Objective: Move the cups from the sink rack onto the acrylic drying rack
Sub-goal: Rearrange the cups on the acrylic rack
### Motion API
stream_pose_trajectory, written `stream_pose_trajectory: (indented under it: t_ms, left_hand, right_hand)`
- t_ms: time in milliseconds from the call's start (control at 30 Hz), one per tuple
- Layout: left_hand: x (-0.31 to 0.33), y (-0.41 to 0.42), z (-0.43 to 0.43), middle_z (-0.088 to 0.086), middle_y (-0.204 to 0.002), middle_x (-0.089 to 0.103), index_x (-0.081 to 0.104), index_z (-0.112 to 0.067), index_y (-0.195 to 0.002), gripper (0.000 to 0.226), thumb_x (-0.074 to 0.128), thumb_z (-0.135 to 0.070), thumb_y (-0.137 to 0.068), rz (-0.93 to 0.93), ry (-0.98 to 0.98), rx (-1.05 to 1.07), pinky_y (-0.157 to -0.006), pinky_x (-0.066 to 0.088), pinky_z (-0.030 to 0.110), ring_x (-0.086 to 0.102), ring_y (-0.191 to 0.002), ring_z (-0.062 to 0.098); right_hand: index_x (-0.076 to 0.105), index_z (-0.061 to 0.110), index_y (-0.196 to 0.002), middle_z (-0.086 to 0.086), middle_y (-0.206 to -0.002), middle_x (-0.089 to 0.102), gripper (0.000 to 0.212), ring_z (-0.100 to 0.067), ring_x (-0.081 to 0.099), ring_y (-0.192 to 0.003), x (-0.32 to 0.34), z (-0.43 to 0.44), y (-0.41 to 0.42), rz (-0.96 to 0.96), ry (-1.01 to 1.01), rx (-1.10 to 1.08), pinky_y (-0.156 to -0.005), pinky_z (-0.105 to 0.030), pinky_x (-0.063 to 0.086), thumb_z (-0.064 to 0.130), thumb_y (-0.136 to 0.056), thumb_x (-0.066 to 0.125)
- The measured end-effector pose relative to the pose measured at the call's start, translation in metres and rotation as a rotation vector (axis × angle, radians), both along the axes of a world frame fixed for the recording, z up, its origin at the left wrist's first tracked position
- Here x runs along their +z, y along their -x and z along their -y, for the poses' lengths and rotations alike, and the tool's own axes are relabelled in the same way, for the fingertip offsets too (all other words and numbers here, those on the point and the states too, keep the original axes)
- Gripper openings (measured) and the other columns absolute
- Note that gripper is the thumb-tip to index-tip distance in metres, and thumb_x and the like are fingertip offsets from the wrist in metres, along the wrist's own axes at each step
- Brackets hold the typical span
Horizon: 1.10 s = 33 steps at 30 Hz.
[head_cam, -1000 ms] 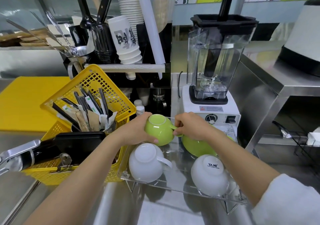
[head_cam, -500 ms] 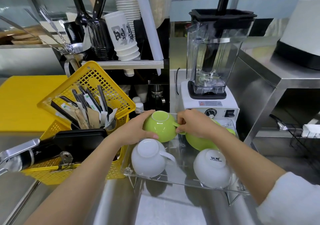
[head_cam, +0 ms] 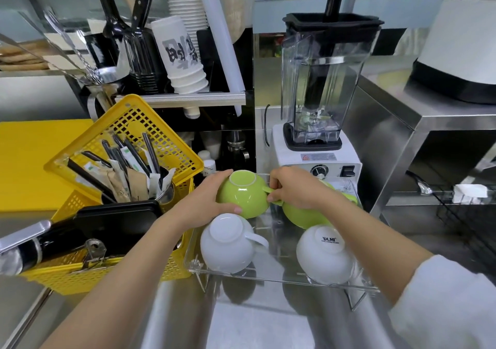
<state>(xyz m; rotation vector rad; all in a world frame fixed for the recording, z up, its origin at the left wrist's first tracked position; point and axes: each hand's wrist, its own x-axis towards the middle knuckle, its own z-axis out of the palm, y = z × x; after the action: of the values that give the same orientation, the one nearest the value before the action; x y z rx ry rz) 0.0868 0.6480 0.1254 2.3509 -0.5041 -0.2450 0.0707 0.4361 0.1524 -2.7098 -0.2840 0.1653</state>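
Hands first: I see my left hand [head_cam: 206,201] cupped around the side of an upside-down green cup [head_cam: 243,197], fingers wrapped over its far wall and thumb pressed against the near side, while my right hand [head_cam: 295,187] is pinched shut on that cup's handle. The cup sits at the back left of the acrylic drying rack [head_cam: 281,277], base up; whether it rests on the rack or hangs just above it I cannot tell.

Just beside it on the right, partly under my right wrist, lies a second green cup [head_cam: 303,218], also inverted. At the front of the rack stand two white cups, both base up — the left white cup [head_cam: 228,244] with its handle pointing right, touching or nearly touching the held green cup, and the right white cup [head_cam: 326,254] with dark lettering on its base.

The clear rack stands on thin legs over a steel surface [head_cam: 255,327]. Left of it, touching its side, is a yellow basket [head_cam: 80,276] holding a black tray [head_cam: 115,222] and a metal pot of wrapped cutlery [head_cam: 134,179]; another yellow basket [head_cam: 128,139] leans tilted behind. A blender [head_cam: 319,94] stands right behind the rack, and stacked paper cups [head_cam: 185,59] sit on the shelf to the left. My right sleeve [head_cam: 445,305] is white.
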Motion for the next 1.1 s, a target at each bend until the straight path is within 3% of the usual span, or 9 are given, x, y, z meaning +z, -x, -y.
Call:
stream_pose_trajectory:
  t_ms: [133,267,333,400,500,633,767,1100]
  left_hand:
    - [0.005,0.011,0.002,-0.001,-0.129,0.039,0.041,-0.025,-0.132,0.073,0.078,-0.032,-0.070,0.132,0.015,0.067,-0.103,0.034,0.035,0.037,-0.123,0.018]
    - [0.011,0.027,-0.002,-0.008,-0.104,0.047,0.051,-0.024,-0.107,0.036,0.070,-0.034,-0.077,0.274,0.271,0.243,-0.080,0.045,0.021,0.052,-0.100,0.014]
    - [0.019,0.036,-0.011,-0.006,-0.099,0.053,0.055,-0.019,-0.096,0.042,0.070,-0.049,-0.070,0.233,0.360,0.293,-0.073,0.043,0.020,0.054,-0.095,0.013]
    - [0.027,0.045,-0.021,-0.002,-0.095,0.061,0.057,-0.021,-0.090,0.055,0.072,-0.064,-0.058,0.071,0.290,0.189,-0.074,0.048,0.027,0.059,-0.091,0.014]
    - [0.033,0.062,-0.025,-0.010,-0.103,0.061,0.055,-0.030,-0.100,0.060,0.073,-0.065,-0.055,-0.101,0.008,-0.012,-0.086,0.048,0.031,0.057,-0.099,0.009]
    - [0.028,0.078,-0.018,-0.018,-0.112,0.053,0.046,-0.039,-0.110,0.062,0.081,-0.044,-0.060,-0.009,-0.150,-0.073,-0.089,0.045,0.026,0.052,-0.103,0.004]
    - [0.023,0.082,-0.015,-0.013,-0.110,0.055,0.047,-0.034,-0.111,0.062,0.081,-0.040,-0.059,0.013,-0.145,-0.043,-0.085,0.048,0.033,0.054,-0.099,0.012]
    - [0.015,0.085,-0.017,-0.017,-0.107,0.055,0.047,-0.041,-0.109,0.065,0.075,-0.053,-0.052,0.103,-0.122,0.005,-0.081,0.048,0.031,0.054,-0.096,0.007]
  right_hand:
    - [0.057,0.009,-0.086,-0.003,-0.082,0.059,0.021,-0.023,0.052,-0.081,-0.001,0.000,0.003,0.005,0.004,0.016,-0.069,-0.029,0.030,0.026,-0.080,0.067]
    - [0.056,0.012,-0.081,-0.001,-0.078,0.057,0.018,-0.021,0.050,-0.078,-0.001,0.002,0.003,-0.009,-0.042,0.002,-0.068,-0.029,0.031,0.025,-0.079,0.068]
    - [0.054,0.015,-0.078,0.000,-0.077,0.057,0.019,-0.020,0.050,-0.077,-0.001,0.003,0.001,-0.020,-0.056,0.001,-0.068,-0.029,0.033,0.026,-0.077,0.070]
    - [0.054,0.016,-0.076,-0.001,-0.077,0.057,0.020,-0.019,0.050,-0.076,-0.001,0.004,0.000,-0.033,-0.072,-0.006,-0.067,-0.029,0.035,0.026,-0.076,0.071]
    - [0.055,0.015,-0.075,0.002,-0.070,0.055,0.020,-0.018,0.049,-0.071,-0.002,0.004,-0.001,-0.043,-0.104,-0.012,-0.059,-0.030,0.035,0.024,-0.075,0.073]
    - [0.053,0.017,-0.071,0.005,-0.066,0.053,0.021,-0.016,0.048,-0.066,-0.002,0.004,-0.002,-0.058,-0.123,-0.014,-0.055,-0.027,0.034,0.022,-0.074,0.073]
    - [0.050,0.021,-0.065,0.006,-0.066,0.055,0.025,-0.015,0.049,-0.065,-0.001,0.004,-0.002,-0.052,-0.120,-0.009,-0.056,-0.028,0.036,0.022,-0.074,0.073]
    - [0.051,0.020,-0.068,0.008,-0.064,0.051,0.022,-0.009,0.045,-0.061,-0.004,0.004,-0.003,-0.027,-0.106,-0.024,-0.054,-0.025,0.034,0.024,-0.077,0.071]
